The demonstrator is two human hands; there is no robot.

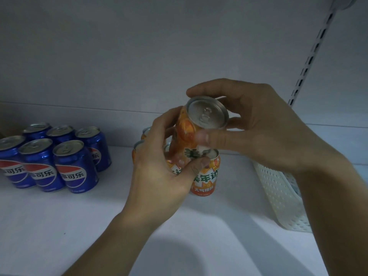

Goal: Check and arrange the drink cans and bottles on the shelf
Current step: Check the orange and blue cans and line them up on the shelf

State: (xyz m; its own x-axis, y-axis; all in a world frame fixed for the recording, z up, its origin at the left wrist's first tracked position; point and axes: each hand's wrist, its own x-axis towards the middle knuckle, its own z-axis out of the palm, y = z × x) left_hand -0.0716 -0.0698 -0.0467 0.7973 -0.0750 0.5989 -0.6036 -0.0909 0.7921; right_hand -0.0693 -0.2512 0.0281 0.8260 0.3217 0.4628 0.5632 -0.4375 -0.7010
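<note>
An orange soda can [186,132] is held tilted above the white shelf [79,216], its silver top facing me. My left hand [163,176] grips its lower body from below. My right hand [256,126] holds its upper rim, thumb on the front and fingers over the back. Under and behind it stand other orange cans [207,176], partly hidden by my left hand. Several blue cola cans [75,168] stand in a group at the left.
A white perforated plastic basket [278,196] sits on the shelf at the right, partly behind my right forearm. A slotted metal upright [310,56] runs up the right side. The back wall is plain white.
</note>
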